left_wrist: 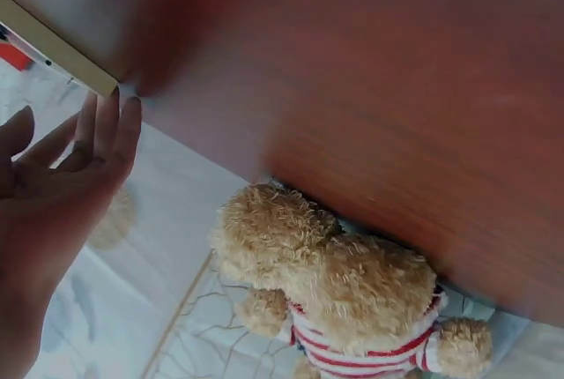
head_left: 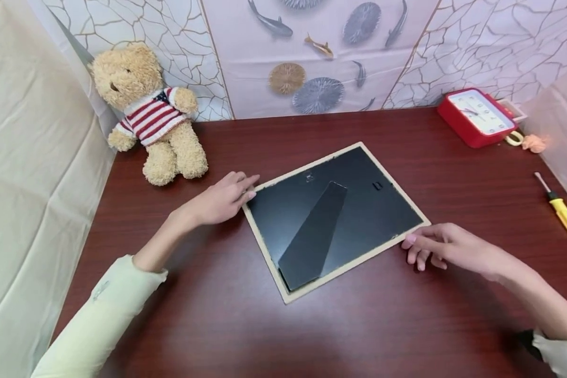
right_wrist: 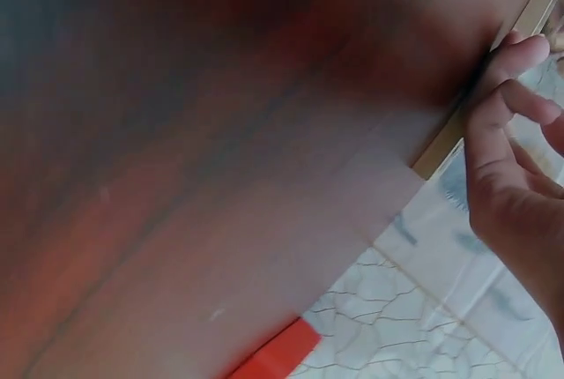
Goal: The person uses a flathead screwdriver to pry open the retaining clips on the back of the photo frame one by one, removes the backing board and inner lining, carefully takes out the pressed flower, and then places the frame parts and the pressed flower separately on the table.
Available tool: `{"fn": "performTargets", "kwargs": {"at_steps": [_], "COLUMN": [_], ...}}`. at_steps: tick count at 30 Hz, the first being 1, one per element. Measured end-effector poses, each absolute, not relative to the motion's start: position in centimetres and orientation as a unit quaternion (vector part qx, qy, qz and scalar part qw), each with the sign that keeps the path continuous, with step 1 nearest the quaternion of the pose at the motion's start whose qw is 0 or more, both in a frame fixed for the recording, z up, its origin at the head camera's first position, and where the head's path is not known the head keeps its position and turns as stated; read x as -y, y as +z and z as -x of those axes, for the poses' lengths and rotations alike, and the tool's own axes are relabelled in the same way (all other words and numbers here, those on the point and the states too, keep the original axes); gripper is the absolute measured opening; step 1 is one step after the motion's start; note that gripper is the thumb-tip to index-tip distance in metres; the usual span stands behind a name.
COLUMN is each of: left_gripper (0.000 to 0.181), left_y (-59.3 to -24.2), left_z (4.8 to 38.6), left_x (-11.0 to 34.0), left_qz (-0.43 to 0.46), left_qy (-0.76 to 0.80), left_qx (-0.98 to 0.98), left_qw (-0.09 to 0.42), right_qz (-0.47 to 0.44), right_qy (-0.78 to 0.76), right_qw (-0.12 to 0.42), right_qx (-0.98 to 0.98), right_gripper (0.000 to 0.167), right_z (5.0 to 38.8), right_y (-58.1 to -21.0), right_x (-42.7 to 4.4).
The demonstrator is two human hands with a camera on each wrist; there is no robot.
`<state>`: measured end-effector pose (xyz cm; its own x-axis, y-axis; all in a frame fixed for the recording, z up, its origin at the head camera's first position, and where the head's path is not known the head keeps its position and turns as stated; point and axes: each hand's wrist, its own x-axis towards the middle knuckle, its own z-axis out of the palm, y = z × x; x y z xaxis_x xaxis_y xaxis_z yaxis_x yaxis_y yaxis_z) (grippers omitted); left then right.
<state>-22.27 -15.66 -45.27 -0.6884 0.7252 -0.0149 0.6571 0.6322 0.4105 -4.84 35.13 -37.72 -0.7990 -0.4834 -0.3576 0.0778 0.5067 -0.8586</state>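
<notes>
A picture frame (head_left: 382, 210) lies back side up on the table, turned at an angle. Its back is black, with a tapered easel stand (head_left: 314, 236) folded flat against it and a pale wooden rim around it. My left hand (head_left: 224, 199) touches the frame's left corner with loosely spread fingers; the left wrist view shows fingertips (left_wrist: 110, 119) against the rim. At the right corner, my right hand (head_left: 446, 247) rests its fingers against the edge, bent loosely. In the right wrist view these fingers (right_wrist: 493, 123) meet the frame's side (right_wrist: 441, 150).
A teddy bear (head_left: 156, 115) in a striped shirt sits at the back left. A red clock (head_left: 477, 115) stands at the back right, by scissors (head_left: 514, 138) and a small orange item (head_left: 534, 143). A yellow-handled screwdriver (head_left: 566, 215) lies at the right edge.
</notes>
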Motion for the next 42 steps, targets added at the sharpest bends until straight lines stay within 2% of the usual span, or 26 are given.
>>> {"fn": "performTargets", "kwargs": {"at_steps": [5, 11, 15, 20, 22, 28, 34, 37, 40, 42], "left_gripper": [0.061, 0.066, 0.067, 0.076, 0.079, 0.077, 0.086, 0.082, 0.076, 0.074], "left_y": [-44.5, -42.9, -43.8, -43.4, -43.2, -43.1, -43.4, -43.2, -41.2, -40.3], "left_z": [18.5, 14.3, 12.4, 9.7, 8.8, 7.5, 7.8, 8.7, 9.6, 10.5], "left_x": [16.6, 15.9, 14.7, 12.8, 12.3, 12.1, 12.4, 12.3, 11.8, 11.7], "left_qz": [-0.391, -0.364, -0.324, -0.296, -0.286, -0.261, -0.240, -0.232, -0.231, -0.239], "left_qy": [0.206, 0.225, 0.225, 0.253, 0.264, 0.273, 0.313, 0.315, 0.326, 0.332], "left_qx": [-0.891, -0.888, -0.893, -0.868, -0.862, -0.869, -0.857, -0.864, -0.869, -0.870], "left_qw": [0.102, 0.171, 0.219, 0.310, 0.325, 0.320, 0.331, 0.315, 0.293, 0.274], "right_qz": [0.106, 0.073, 0.055, 0.064, 0.073, 0.099, 0.119, 0.128, 0.139, 0.151], "right_qy": [-0.497, -0.486, -0.461, -0.424, -0.412, -0.405, -0.394, -0.369, -0.343, -0.332], "right_qw": [0.299, 0.279, 0.262, 0.242, 0.234, 0.223, 0.234, 0.209, 0.180, 0.180], "right_qx": [-0.807, -0.825, -0.846, -0.871, -0.878, -0.881, -0.881, -0.896, -0.911, -0.914], "right_gripper": [0.028, 0.030, 0.034, 0.045, 0.050, 0.052, 0.056, 0.054, 0.048, 0.044], "right_z": [6.9, 9.2, 10.9, 12.9, 13.6, 15.5, 16.5, 16.4, 15.7, 15.4], "right_y": [-37.5, -37.0, -36.7, -36.7, -36.7, -36.9, -36.6, -35.9, -34.6, -34.2], "right_x": [-35.8, -35.2, -33.7, -31.7, -31.1, -29.5, -28.7, -28.3, -27.2, -26.0]}}
